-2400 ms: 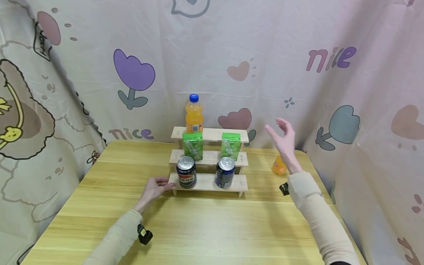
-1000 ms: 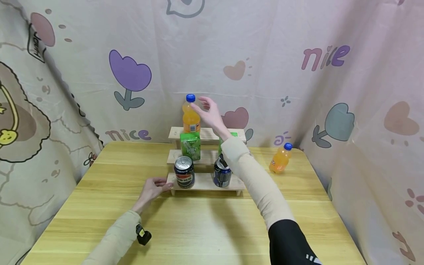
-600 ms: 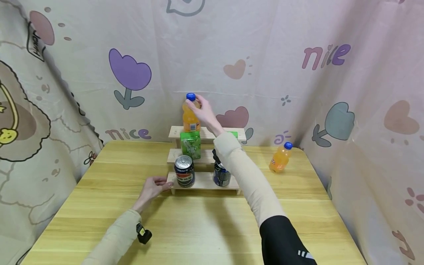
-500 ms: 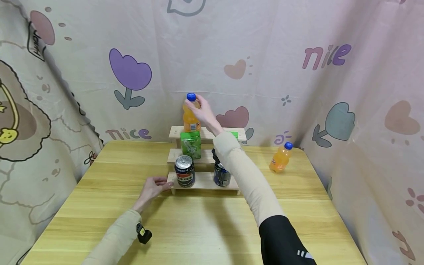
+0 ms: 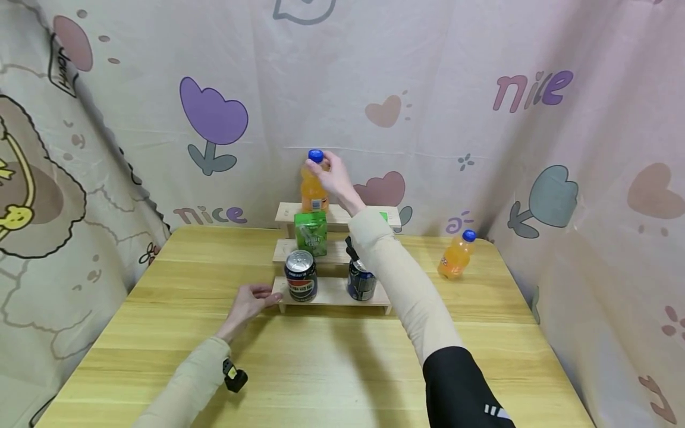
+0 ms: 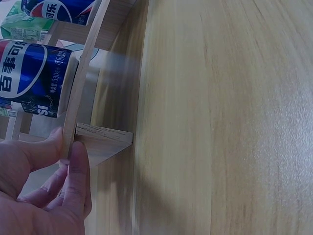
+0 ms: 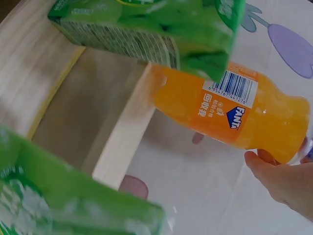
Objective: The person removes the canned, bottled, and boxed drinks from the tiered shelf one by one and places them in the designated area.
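Note:
My right hand pinches the neck of an orange Fanta bottle with a blue cap. In the head view this bottle stands on the top tier of a three-tier wooden rack, towards its left end. With thumb and fingers, my left hand grips the left end of the rack's bottom board. Two dark blue Pepsi cans stand on that board. On the middle tier is a green drink carton; a second carton is mostly hidden behind my right forearm in the head view.
Another orange bottle with a blue cap stands on the wooden table, right of the rack. A patterned curtain hangs behind the table and along both sides. My right forearm crosses over the rack's right half.
My right hand has moved left from near the right-hand bottle and taken hold of the bottle on the top tier, which has shifted slightly right. The left hand keeps its hold.

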{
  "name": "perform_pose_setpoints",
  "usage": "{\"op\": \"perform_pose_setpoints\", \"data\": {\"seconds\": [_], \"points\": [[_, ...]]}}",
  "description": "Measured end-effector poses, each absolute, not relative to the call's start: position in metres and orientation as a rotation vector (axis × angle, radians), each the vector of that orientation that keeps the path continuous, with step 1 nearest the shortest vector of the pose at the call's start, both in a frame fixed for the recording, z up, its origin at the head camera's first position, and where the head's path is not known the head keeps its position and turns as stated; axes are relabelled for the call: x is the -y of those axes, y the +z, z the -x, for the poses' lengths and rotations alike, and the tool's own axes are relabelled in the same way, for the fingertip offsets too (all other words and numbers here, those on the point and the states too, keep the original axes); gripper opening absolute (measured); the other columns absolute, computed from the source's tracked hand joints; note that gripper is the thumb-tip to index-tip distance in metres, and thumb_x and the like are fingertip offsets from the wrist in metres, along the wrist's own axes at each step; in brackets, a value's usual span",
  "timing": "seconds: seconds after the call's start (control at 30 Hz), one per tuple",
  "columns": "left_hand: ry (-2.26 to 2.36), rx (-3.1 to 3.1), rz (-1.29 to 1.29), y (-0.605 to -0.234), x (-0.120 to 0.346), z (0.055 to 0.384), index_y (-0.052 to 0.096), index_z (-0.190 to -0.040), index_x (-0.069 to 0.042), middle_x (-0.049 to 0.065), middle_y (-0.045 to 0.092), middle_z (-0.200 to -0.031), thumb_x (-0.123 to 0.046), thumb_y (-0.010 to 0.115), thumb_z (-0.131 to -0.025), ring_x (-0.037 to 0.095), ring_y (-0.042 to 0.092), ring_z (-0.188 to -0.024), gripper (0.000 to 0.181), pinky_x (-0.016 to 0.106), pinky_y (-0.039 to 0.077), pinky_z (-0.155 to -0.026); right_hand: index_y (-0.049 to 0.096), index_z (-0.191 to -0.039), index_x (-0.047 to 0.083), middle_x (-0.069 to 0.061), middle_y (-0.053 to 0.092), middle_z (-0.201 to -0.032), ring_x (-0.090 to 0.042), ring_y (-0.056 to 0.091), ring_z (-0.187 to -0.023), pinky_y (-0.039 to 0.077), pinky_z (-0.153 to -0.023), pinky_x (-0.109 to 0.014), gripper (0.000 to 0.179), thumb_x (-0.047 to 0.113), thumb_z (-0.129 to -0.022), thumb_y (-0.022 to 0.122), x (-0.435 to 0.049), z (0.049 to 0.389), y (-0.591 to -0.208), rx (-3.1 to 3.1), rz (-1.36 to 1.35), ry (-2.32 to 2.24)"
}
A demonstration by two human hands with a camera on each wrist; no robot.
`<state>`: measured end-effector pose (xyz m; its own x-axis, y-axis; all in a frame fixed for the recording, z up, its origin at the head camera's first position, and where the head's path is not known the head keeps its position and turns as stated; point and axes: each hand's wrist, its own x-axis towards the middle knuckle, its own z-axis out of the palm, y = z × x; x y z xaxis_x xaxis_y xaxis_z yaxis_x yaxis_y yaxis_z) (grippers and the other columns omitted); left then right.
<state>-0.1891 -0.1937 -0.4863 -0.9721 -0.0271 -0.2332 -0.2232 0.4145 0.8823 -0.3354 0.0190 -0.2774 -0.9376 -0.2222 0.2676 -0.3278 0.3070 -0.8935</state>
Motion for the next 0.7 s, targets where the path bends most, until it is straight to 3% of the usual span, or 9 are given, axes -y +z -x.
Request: {"op": "perform_pose_setpoints", "data": {"seconds": [0.23, 0.47, 0.57, 0.7], "points": [[1.599, -2.483, 0.218, -0.487, 0.194, 0.189, 0.056, -0.130, 0.010, 0.031, 0.063, -0.130, -0.019, 0.073, -0.092, 0.041, 0.064, -0.118, 0.051, 0.050, 0.053, -0.105, 0.058, -0.133, -0.001, -0.022, 0.063, -0.133, -0.030, 0.057, -0.121, 0.048, -0.107, -0.040, 0.038, 0.023, -0.103, 0.058, -0.045, 0.333, -0.259, 2.398, -0.486, 1.709], [1.602, -2.495, 0.201, -0.487, 0.194, 0.190, 0.057, -0.129, 0.011, 0.031, 0.065, -0.127, -0.018, 0.073, -0.092, 0.040, 0.066, -0.115, 0.050, 0.049, 0.055, -0.103, 0.059, -0.128, -0.005, -0.028, 0.067, -0.122, -0.015, 0.057, -0.093, 0.047, -0.088, -0.025, 0.036, 0.020, -0.102, 0.059, -0.090, 0.331, -0.241, 2.333, -0.456, 1.649], [1.604, -2.493, 0.201, -0.488, 0.194, 0.190, 0.058, -0.129, 0.011, 0.031, 0.065, -0.127, -0.019, 0.074, -0.092, 0.040, 0.067, -0.115, 0.050, 0.049, 0.055, -0.103, 0.059, -0.129, -0.003, -0.021, 0.070, -0.116, -0.012, 0.055, -0.092, 0.045, -0.088, -0.025, 0.036, 0.021, -0.102, 0.060, -0.113, 0.329, -0.237, 2.315, -0.389, 1.664], [1.606, -2.488, 0.199, -0.488, 0.195, 0.191, 0.058, -0.129, 0.011, 0.031, 0.064, -0.128, -0.019, 0.073, -0.092, 0.041, 0.066, -0.116, 0.050, 0.050, 0.054, -0.103, 0.059, -0.130, 0.001, -0.005, 0.067, -0.110, -0.014, 0.053, -0.100, 0.045, -0.099, -0.032, 0.037, 0.023, -0.101, 0.062, -0.142, 0.324, -0.236, 2.270, -0.264, 1.753]]}}
